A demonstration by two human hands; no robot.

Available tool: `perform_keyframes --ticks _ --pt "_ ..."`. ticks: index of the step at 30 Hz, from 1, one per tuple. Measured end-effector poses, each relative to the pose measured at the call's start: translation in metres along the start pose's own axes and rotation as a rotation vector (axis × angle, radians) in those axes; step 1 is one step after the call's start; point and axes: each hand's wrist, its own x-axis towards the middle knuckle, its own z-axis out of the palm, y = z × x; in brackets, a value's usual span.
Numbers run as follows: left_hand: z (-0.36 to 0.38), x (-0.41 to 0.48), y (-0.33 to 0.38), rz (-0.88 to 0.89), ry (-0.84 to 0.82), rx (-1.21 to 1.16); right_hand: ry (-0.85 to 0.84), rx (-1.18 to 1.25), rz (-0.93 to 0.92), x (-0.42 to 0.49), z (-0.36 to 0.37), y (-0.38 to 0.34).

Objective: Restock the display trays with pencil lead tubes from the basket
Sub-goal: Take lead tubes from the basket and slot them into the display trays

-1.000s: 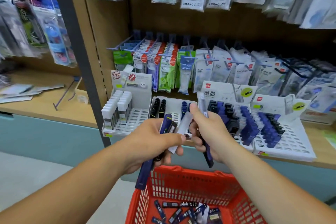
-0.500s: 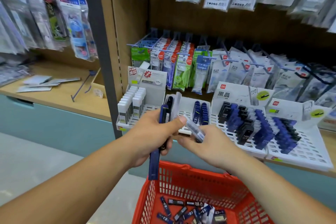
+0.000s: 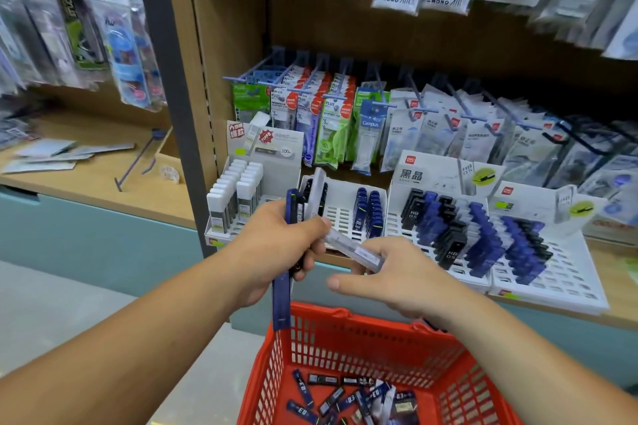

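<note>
Clear lead tube (image 3: pixel 355 249) is lying slanted between both hands, in front of the middle display tray (image 3: pixel 340 214) and above the basket's far rim. Left hand (image 3: pixel 276 252) is pinching its upper end under the thumb while the same fist is closing around a bundle of tubes — a long dark blue tube (image 3: pixel 283 266) sticking out above and hanging well below the fist, plus a clear tube (image 3: pixel 316 193) poking up past the knuckles. Right hand (image 3: pixel 397 276) is taking the lower end of the slanted tube with its fingers curled around it, thumb sticking out to the left, not touching the tube.

Red basket (image 3: pixel 345 338) is hanging just below the hands; loose lead tubes (image 3: pixel 348 397), blue and black, are lying scattered flat on its bottom.

Trays are sitting side by side on the wooden shelf (image 3: pixel 103 183):
- left tray (image 3: pixel 238 221) — white-capped tubes standing upright in rows
- middle tray — black tubes at left, two rows of blue at right, open slots between
- right tray (image 3: pixel 445 228) — black and blue tubes mixed, leaning in rows
- far-right tray (image 3: pixel 552 272) — blue and black tubes at the back, front slots showing bare

Packets of correction tape (image 3: pixel 331 121) are hanging on hooks behind the trays.
</note>
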Motion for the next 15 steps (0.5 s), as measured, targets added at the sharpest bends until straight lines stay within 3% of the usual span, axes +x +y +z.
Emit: perform_keyframes --ticks 4,9,15 --pt "0.006 0.008 0.002 0.006 0.061 -0.045 0.155 0.115 -0.049 -0.006 -0.013 0.005" --pt "0.03 0.011 0.006 -0.006 0.092 -0.052 0.231 0.451 -0.034 -0.015 -0.03 0.009" --pt "0.066 0.005 0.002 -0.081 -0.028 -0.138 0.32 0.538 -0.026 -0.037 -0.049 0.029"
